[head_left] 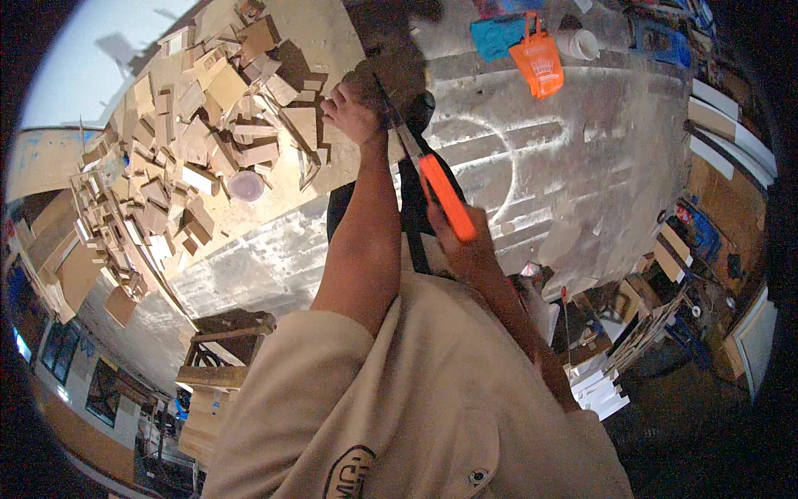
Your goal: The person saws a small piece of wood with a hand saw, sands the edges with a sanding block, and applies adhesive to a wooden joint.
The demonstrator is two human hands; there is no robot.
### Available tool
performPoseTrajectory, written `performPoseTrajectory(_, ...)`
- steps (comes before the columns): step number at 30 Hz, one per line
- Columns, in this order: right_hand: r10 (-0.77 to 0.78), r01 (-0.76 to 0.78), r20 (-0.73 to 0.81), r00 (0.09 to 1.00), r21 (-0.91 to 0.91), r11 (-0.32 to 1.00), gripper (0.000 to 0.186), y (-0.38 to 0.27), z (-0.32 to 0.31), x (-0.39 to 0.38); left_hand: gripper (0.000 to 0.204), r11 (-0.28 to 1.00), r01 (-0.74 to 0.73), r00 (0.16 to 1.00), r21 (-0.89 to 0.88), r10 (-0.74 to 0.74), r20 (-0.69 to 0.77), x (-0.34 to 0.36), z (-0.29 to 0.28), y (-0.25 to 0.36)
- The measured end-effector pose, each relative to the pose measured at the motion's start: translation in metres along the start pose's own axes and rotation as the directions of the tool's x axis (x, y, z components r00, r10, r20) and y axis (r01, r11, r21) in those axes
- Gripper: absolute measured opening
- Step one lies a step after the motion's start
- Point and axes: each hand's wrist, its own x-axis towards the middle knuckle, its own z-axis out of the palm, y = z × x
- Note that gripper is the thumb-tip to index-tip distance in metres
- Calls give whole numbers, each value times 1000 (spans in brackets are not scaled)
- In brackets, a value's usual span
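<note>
My right hand [461,247] is closed round the straight orange handle of a hand saw [447,198]. The saw's long, narrow blade slants away and to the left, past the right edge of a pale wooden sheet [320,37]. My left hand [357,115] lies on that sheet close to its edge, with its fingers stretched out, just left of the blade. The blade's far end falls in dark shadow, so I cannot tell whether its teeth touch the wood.
Many wood offcuts [199,141] are heaped on the sheet at the left, around a round translucent lid or tub [246,186]. On the grey floor [532,166] at the far right lie an orange bag [539,66] and a white bucket [582,45]. Boards [731,125] lean along the right side.
</note>
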Motion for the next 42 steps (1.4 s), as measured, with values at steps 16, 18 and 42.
performPoseTrajectory(16, -28, 35, -96, 995, 78, 996, 38, 19, 39, 13, 34, 999, -47, 999, -23, 47, -7, 0, -1, -3)
performPoseTrajectory(18, -18, 29, -108, 994, 100, 995, 36, 23, 45, 15, 32, 999, -46, 999, -6, 46, 10, 0, -9, 2)
performPoseTrajectory(42, -61, 64, -114, 992, 23, 998, 35, 11, 53, 19, 25, 996, -26, 1000, 81, 24, 19, 6, -11, -5)
